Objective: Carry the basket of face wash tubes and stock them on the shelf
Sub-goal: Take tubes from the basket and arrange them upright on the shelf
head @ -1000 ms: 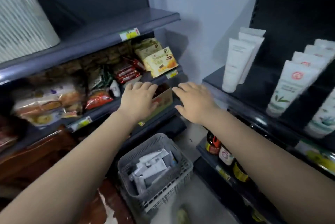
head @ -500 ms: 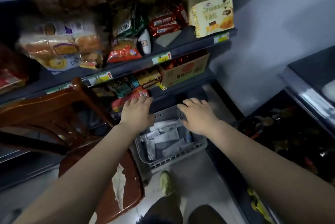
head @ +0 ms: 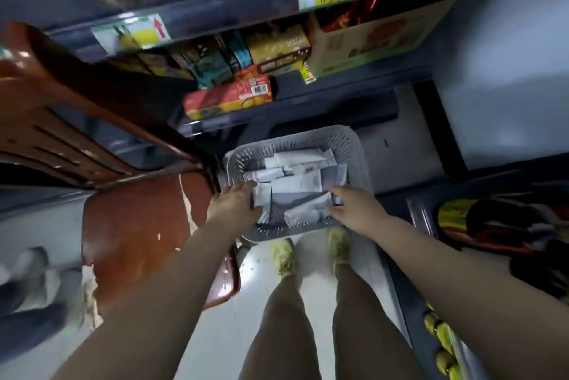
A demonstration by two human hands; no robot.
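Observation:
A grey slotted plastic basket point(head: 295, 135) stands on the floor just ahead of my feet. Several white face wash tubes point(head: 297, 184) lie jumbled inside it. Both my hands reach down into its near side. My left hand point(head: 235, 205) lies over the near-left corner, its fingers against a white tube; blur hides whether it grips. My right hand point(head: 354, 210) is at the near-right side, with thumb and fingers pinched around the dark end of a tube. The shelf with standing tubes is out of view.
A brown plastic chair point(head: 132, 232) stands close on the left, touching the basket's corner. Snack shelves point(head: 246, 10) with boxes and a cardboard carton point(head: 378, 41) rise just beyond the basket. A low shelf with bottles point(head: 440, 333) runs along the right. Someone's feet point(head: 27, 287) show far left.
My view has tipped from the shelves down to the floor. Both hands have dropped from shelf height into the basket and now touch the tubes.

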